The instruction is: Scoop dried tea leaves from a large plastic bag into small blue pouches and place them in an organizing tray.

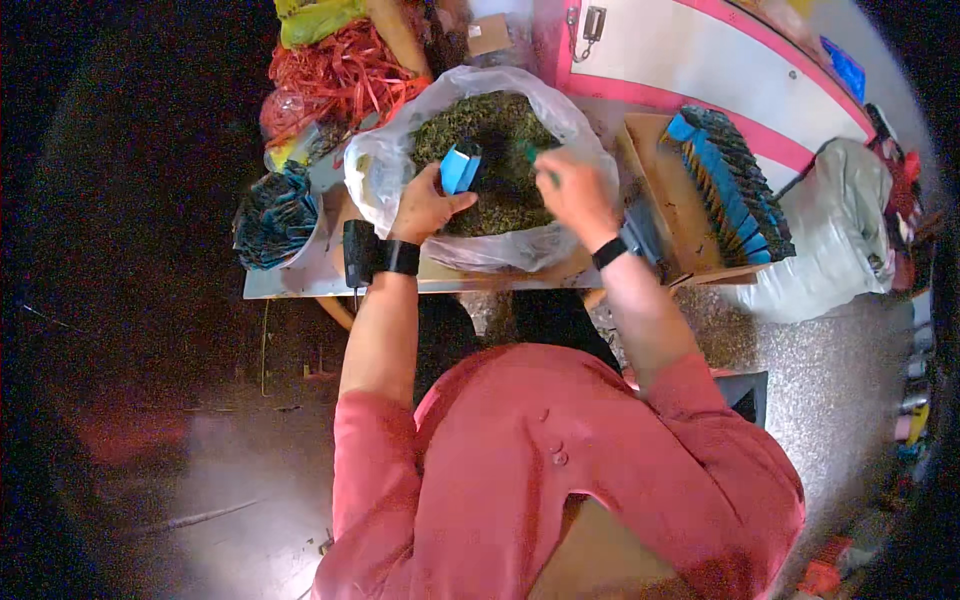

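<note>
A small blue packet (460,171) with a pale opening at its top is held in my left hand (429,206). It hovers over a heap of dried green-brown leaf material (495,214). My right hand (576,191), blurred, grips a small green tool (534,154) above the right side of the heap; its exact kind is too blurred to tell. The heap lies in a round container lined with a translucent plastic bag (487,255), whose edges are folded outward over the rim.
A cardboard box (667,195) at the right holds a row of blue-and-dark packets (724,187). At the left a white tub (304,251) holds more packets (276,214). Red plastic strips (349,75) are piled behind. A white sack (825,232) stands beyond the box. The table's front edge (427,286) is near me.
</note>
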The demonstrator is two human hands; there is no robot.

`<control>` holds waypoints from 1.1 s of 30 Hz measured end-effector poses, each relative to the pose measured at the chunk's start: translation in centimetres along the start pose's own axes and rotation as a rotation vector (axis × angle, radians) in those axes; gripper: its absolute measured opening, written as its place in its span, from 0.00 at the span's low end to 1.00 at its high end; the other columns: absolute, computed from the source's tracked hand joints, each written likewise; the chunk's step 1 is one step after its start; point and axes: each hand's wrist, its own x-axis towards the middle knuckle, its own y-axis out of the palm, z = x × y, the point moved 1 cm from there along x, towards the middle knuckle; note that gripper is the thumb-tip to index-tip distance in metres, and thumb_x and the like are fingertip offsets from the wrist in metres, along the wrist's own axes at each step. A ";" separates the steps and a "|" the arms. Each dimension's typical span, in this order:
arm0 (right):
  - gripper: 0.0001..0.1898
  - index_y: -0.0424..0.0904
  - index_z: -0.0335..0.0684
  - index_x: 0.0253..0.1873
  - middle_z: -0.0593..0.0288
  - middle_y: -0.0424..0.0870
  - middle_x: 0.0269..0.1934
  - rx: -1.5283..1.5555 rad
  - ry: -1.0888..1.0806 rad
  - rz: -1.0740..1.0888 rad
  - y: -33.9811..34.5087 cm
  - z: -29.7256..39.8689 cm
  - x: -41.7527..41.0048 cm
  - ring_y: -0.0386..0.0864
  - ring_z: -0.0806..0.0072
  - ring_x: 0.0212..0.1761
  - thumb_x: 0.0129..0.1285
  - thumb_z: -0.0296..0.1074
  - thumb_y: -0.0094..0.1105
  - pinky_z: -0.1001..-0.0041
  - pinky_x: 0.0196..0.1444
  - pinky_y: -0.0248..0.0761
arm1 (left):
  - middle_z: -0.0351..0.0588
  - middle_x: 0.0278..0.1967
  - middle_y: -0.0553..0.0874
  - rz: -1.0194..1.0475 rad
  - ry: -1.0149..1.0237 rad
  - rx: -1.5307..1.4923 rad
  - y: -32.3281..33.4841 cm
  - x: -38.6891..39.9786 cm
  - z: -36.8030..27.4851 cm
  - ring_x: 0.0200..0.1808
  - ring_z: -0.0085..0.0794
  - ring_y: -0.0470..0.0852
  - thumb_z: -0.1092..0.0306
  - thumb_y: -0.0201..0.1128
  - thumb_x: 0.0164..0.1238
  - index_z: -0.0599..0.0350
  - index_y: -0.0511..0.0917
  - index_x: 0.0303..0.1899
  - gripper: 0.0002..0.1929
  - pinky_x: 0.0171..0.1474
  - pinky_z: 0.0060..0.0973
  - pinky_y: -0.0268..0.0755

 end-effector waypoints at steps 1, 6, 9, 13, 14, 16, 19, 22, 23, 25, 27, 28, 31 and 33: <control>0.06 0.77 0.37 0.37 0.48 0.77 0.36 -0.026 -0.058 0.148 0.5 -1.0 -1.0 0.77 0.51 0.43 0.54 0.24 0.54 0.58 0.43 0.72 | 0.44 0.35 0.83 -0.042 0.060 -0.152 0.3 0.0 -1.2 0.36 0.27 0.79 0.62 0.76 0.47 0.61 0.76 0.49 0.27 0.43 0.26 0.73; 0.16 0.79 0.38 0.45 0.46 0.78 0.42 -0.145 -0.009 0.443 2.0 -1.1 -3.2 0.77 0.49 0.48 0.51 0.19 0.50 0.59 0.49 0.72 | 0.43 0.35 0.83 -0.244 0.192 -0.213 0.2 -0.8 -4.6 0.35 0.23 0.78 0.66 0.74 0.52 0.62 0.75 0.49 0.24 0.40 0.23 0.72; 0.20 0.78 0.40 0.51 0.47 0.79 0.48 0.013 0.055 0.351 1.8 -0.3 -2.3 0.77 0.50 0.50 0.53 0.18 0.49 0.61 0.51 0.72 | 0.39 0.35 0.82 -0.181 0.161 -0.358 0.6 -1.3 -3.9 0.35 0.22 0.77 0.68 0.72 0.54 0.62 0.74 0.49 0.22 0.40 0.22 0.72; 0.20 0.76 0.37 0.51 0.49 0.79 0.47 0.237 -0.090 -0.056 -1.6 3.9 2.1 0.78 0.54 0.49 0.51 0.19 0.52 0.64 0.50 0.73 | 0.41 0.37 0.82 -0.122 0.258 -0.448 1.2 -2.1 -5.0 0.39 0.23 0.77 0.69 0.70 0.55 0.61 0.74 0.51 0.22 0.45 0.24 0.71; 0.20 0.76 0.37 0.50 0.49 0.79 0.47 0.307 -0.029 -0.039 -2.0 5.2 3.0 0.78 0.54 0.49 0.49 0.19 0.53 0.65 0.52 0.72 | 0.42 0.38 0.82 -0.112 0.289 -0.417 1.3 -2.3 -4.9 0.39 0.25 0.77 0.70 0.69 0.54 0.61 0.74 0.51 0.22 0.46 0.25 0.71; 0.19 0.77 0.37 0.48 0.50 0.79 0.46 0.267 -0.199 -0.133 -2.7 6.0 4.2 0.78 0.56 0.49 0.48 0.20 0.55 0.66 0.51 0.73 | 0.44 0.40 0.80 -0.060 0.223 -0.246 1.8 -2.9 -6.7 0.41 0.27 0.76 0.68 0.66 0.54 0.62 0.73 0.52 0.23 0.47 0.27 0.70; 0.08 0.79 0.40 0.36 0.57 0.80 0.38 0.213 -0.256 -0.040 -2.5 6.8 4.5 0.79 0.59 0.42 0.49 0.26 0.56 0.66 0.44 0.74 | 0.42 0.40 0.77 0.053 0.227 -0.334 2.3 -3.3 -8.0 0.41 0.25 0.74 0.68 0.62 0.56 0.61 0.70 0.53 0.21 0.45 0.25 0.70; 0.02 0.73 0.38 0.28 0.56 0.74 0.27 0.326 -0.215 -0.085 -2.2 6.9 4.6 0.77 0.58 0.33 0.50 0.26 0.55 0.62 0.34 0.70 | 0.38 0.38 0.77 -0.039 0.277 -0.281 3.2 -3.8 -6.6 0.37 0.19 0.74 0.72 0.66 0.57 0.61 0.70 0.51 0.21 0.41 0.19 0.69; 0.02 0.73 0.37 0.29 0.55 0.74 0.28 0.337 -0.203 -0.076 -2.0 6.6 4.6 0.76 0.57 0.33 0.51 0.26 0.55 0.62 0.35 0.69 | 0.37 0.39 0.78 -0.033 0.275 -0.368 3.6 -3.6 -5.7 0.37 0.19 0.74 0.73 0.67 0.57 0.60 0.71 0.51 0.20 0.41 0.19 0.69; 0.03 0.73 0.36 0.29 0.54 0.74 0.28 0.335 -0.136 -0.010 -2.5 6.5 4.1 0.76 0.55 0.33 0.51 0.28 0.55 0.61 0.35 0.69 | 0.39 0.41 0.80 -0.070 0.283 -0.271 3.7 -4.1 -6.1 0.40 0.21 0.75 0.71 0.64 0.64 0.62 0.72 0.50 0.16 0.43 0.22 0.70; 0.05 0.75 0.35 0.31 0.53 0.75 0.29 0.296 -0.093 0.052 -3.0 5.6 3.6 0.76 0.54 0.34 0.51 0.29 0.56 0.60 0.36 0.69 | 0.42 0.38 0.81 -0.058 0.272 -0.123 3.9 -4.2 -6.4 0.38 0.21 0.75 0.67 0.60 0.69 0.63 0.74 0.49 0.13 0.42 0.22 0.70; 0.05 0.75 0.35 0.31 0.53 0.75 0.29 0.284 -0.087 0.048 -3.2 5.0 3.2 0.76 0.54 0.34 0.51 0.29 0.56 0.60 0.36 0.69 | 0.42 0.38 0.81 -0.047 0.278 -0.129 4.3 -4.2 -6.8 0.38 0.21 0.75 0.67 0.60 0.69 0.63 0.74 0.49 0.13 0.42 0.22 0.70; 0.05 0.78 0.36 0.32 0.52 0.77 0.30 0.244 -0.003 0.081 -4.7 4.0 2.5 0.77 0.55 0.35 0.52 0.30 0.57 0.61 0.37 0.70 | 0.42 0.33 0.81 0.069 0.354 -0.126 5.1 -4.1 -7.6 0.34 0.20 0.73 0.65 0.60 0.69 0.63 0.74 0.50 0.14 0.39 0.22 0.69; 0.04 0.77 0.36 0.32 0.52 0.76 0.29 0.163 -0.022 0.040 -6.5 2.8 2.4 0.78 0.56 0.33 0.52 0.29 0.57 0.63 0.36 0.70 | 0.41 0.35 0.82 0.141 0.361 -0.051 5.4 -4.3 -8.9 0.36 0.20 0.75 0.66 0.61 0.68 0.62 0.73 0.55 0.17 0.41 0.21 0.70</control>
